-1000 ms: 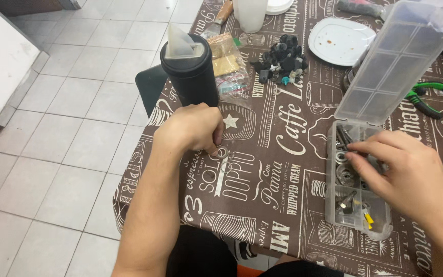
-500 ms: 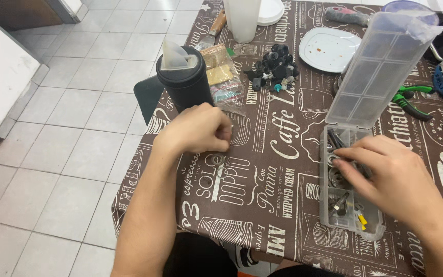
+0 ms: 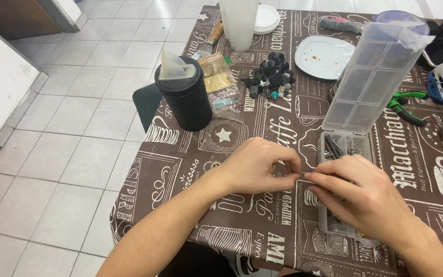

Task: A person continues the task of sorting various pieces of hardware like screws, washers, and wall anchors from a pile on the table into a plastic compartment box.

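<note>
Now my left hand and right hand pinch something tiny beside the parts box; one slip could drop it.

Bare tablecloth lies open before the hands, while the black canister and raised organiser lid block beyond.

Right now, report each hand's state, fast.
Left hand: fingers pinched shut; what they hold cannot be told.
Right hand: fingertips pinched beside the left's, over the clear parts organizer; contents hidden.
</note>
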